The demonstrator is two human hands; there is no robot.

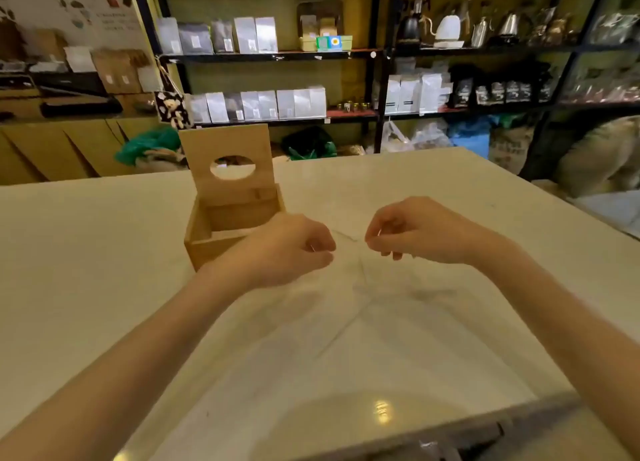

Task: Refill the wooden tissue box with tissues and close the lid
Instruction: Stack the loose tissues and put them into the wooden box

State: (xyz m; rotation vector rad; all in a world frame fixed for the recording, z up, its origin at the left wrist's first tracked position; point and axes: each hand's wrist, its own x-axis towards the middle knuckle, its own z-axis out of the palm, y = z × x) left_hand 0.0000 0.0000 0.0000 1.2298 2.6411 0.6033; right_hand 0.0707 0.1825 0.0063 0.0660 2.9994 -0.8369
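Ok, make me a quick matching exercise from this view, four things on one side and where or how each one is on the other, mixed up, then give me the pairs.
Column one:
1. wooden tissue box
2. lid
3. left hand
4. right hand

Column two:
A. standing upright, round hole showing
B. pinched shut, right of the box, over the table
C. open at the top, on the table
D. pinched shut, just in front of the box

Pairs: 1-C, 2-A, 3-D, 4-B
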